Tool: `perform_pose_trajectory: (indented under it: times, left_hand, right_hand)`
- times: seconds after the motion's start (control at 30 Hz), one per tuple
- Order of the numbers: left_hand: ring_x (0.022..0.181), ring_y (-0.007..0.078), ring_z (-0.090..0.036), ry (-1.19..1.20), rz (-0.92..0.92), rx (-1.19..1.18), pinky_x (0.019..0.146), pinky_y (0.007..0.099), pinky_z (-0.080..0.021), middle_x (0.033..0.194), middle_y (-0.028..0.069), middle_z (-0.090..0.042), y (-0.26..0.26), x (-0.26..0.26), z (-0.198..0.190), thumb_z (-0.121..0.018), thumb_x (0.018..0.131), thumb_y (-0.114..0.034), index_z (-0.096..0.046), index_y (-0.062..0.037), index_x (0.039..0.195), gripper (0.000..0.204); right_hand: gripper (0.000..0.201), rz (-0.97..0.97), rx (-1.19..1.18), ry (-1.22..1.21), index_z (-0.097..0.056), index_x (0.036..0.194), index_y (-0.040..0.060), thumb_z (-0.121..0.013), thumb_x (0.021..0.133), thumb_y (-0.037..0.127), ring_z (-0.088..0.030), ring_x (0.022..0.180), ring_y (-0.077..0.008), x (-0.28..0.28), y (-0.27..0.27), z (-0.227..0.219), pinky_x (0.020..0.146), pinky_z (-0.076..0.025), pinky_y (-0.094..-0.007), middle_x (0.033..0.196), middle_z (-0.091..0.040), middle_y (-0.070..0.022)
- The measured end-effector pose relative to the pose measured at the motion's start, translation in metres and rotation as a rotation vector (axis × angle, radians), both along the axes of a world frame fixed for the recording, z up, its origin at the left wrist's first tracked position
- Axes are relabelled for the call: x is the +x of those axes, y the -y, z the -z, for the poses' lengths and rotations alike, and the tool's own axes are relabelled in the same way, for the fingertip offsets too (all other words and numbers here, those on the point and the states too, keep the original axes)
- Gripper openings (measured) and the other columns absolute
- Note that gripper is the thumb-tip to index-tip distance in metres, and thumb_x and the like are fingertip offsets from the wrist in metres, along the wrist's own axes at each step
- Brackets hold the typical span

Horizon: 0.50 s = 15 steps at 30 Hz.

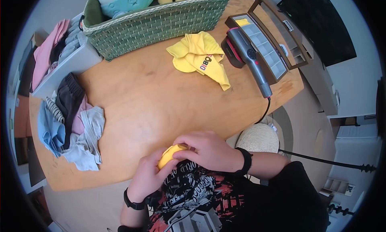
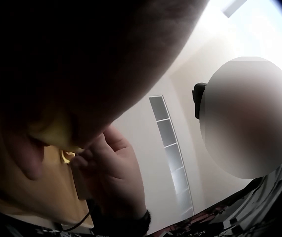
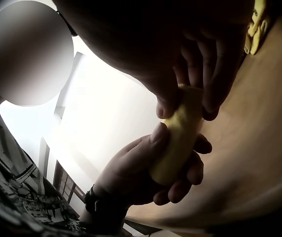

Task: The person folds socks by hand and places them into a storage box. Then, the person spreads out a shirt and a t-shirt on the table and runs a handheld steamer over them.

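Observation:
A small rolled yellow cloth (image 1: 169, 156) is held between both hands at the table's near edge. The left hand (image 1: 149, 173) curls its fingers and thumb round one end. At the other end, the right hand (image 1: 211, 151) pinches the roll with thumb and fingers. In the right wrist view the roll (image 3: 178, 143) looks like a short, smooth cylinder, gripped from below by the left hand (image 3: 136, 168). Farther back on the table lies a crumpled yellow garment (image 1: 201, 57) with dark lettering.
A green woven basket (image 1: 157, 29) with plush toys stands at the back. Clothes (image 1: 74, 123) lie in a pile at left, beside a white bin (image 1: 68, 71) of clothes. A grey corded appliance (image 1: 251, 59) lies by a compartment box (image 1: 261, 43) at back right.

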<state>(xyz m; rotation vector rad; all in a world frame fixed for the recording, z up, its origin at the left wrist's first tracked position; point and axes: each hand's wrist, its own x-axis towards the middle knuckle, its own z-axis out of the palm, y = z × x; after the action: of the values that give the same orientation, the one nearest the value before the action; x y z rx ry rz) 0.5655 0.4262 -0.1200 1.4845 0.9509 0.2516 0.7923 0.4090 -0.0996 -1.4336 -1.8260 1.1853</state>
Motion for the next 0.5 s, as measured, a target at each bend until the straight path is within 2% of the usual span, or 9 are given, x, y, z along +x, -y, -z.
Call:
perform_pose_trajectory:
  times: [0.03,0.07,0.13,0.23,0.33,0.4,0.43,0.47,0.5]
  left_hand:
    - [0.082,0.011,-0.07,-0.009,-0.064,-0.062,0.07,0.024,-0.056,0.092,0.0062,-0.07,0.0,0.001,-0.007,-0.06,0.101,-0.008,-0.063,0.0034,0.117,0.02]
    - [0.079,0.0104,-0.069,-0.019,-0.127,-0.124,0.069,0.0239,-0.056,0.09,0.0059,-0.07,0.0,0.002,-0.011,-0.06,0.101,-0.008,-0.063,0.0035,0.116,0.019]
    - [0.075,0.01,-0.067,0.017,-0.127,-0.084,0.067,0.0237,-0.054,0.088,0.0057,-0.07,-0.001,0.001,-0.008,-0.06,0.101,-0.007,-0.063,0.0033,0.114,0.017]
    - [0.07,0.0097,-0.065,0.081,-0.171,-0.018,0.065,0.0241,-0.053,0.085,0.0049,-0.069,0.003,0.006,0.001,-0.06,0.101,-0.007,-0.065,0.0024,0.113,0.016]
    - [0.069,0.0098,-0.065,0.115,-0.216,0.019,0.065,0.0247,-0.052,0.082,0.0046,-0.07,0.009,0.005,0.009,-0.057,0.102,-0.007,-0.067,0.0017,0.111,0.015]
    - [0.069,0.0099,-0.064,0.119,-0.221,0.028,0.065,0.0245,-0.052,0.082,0.0048,-0.069,0.015,-0.002,0.016,-0.054,0.103,-0.005,-0.067,0.0017,0.109,0.016]
    - [0.068,0.0102,-0.064,0.122,-0.316,0.089,0.064,0.0243,-0.051,0.081,0.0051,-0.069,0.017,-0.006,0.02,-0.051,0.103,-0.004,-0.067,0.0015,0.106,0.017]
    - [0.068,0.0105,-0.063,0.126,-0.412,0.153,0.063,0.0242,-0.051,0.08,0.0053,-0.068,0.018,-0.01,0.026,-0.049,0.104,-0.002,-0.068,0.0014,0.102,0.019]
    - [0.065,0.0106,-0.061,0.079,-0.439,0.186,0.062,0.024,-0.049,0.076,0.0057,-0.066,0.021,-0.018,0.032,-0.05,0.103,-0.003,-0.068,0.0021,0.098,0.019]
  right_hand:
    - [0.025,0.063,0.027,-0.043,-0.066,0.106,0.0039,-0.071,0.092,0.024,-0.068,0.077,-0.0303,0.001,0.001,0.0,0.068,-0.054,-0.0394,0.087,-0.068,-0.0141]
    - [0.025,0.069,0.03,-0.042,-0.066,0.106,0.0039,-0.071,0.092,0.024,-0.068,0.077,-0.0303,0.001,0.001,0.001,0.068,-0.054,-0.0394,0.087,-0.068,-0.0141]
    - [0.028,0.113,-0.073,-0.223,-0.067,0.113,0.0039,-0.075,0.092,0.02,-0.069,0.084,-0.0168,0.001,0.0,0.002,0.073,-0.056,-0.0305,0.097,-0.07,-0.0082]
    - [0.029,0.083,-0.184,-0.367,-0.065,0.116,0.0033,-0.075,0.093,0.018,-0.067,0.088,-0.0118,0.003,-0.003,-0.001,0.073,-0.055,-0.0287,0.103,-0.07,-0.0062]
    - [0.023,0.062,-0.026,-0.234,-0.065,0.111,0.0029,-0.073,0.093,0.015,-0.066,0.08,-0.0117,0.02,-0.014,-0.003,0.069,-0.054,-0.0267,0.094,-0.068,-0.008]
    - [0.022,0.236,0.013,-0.165,-0.065,0.112,0.0041,-0.073,0.094,0.013,-0.065,0.082,-0.0084,0.055,-0.04,-0.038,0.07,-0.053,-0.0244,0.094,-0.067,-0.0021]
    - [0.021,0.328,0.116,-0.279,-0.065,0.113,0.0053,-0.072,0.094,0.012,-0.061,0.081,-0.0052,0.075,-0.058,-0.049,0.07,-0.05,-0.0205,0.1,-0.067,-0.0018]
    - [0.019,0.389,0.282,-0.198,-0.065,0.113,0.0045,-0.069,0.095,0.011,-0.058,0.076,-0.0046,0.104,-0.08,-0.059,0.066,-0.048,-0.0205,0.096,-0.067,0.0008]
    - [0.019,0.521,0.235,-0.117,-0.065,0.112,0.0035,-0.069,0.096,0.013,-0.059,0.077,-0.0046,0.13,-0.098,-0.077,0.068,-0.049,-0.0202,0.094,-0.067,0.0017]
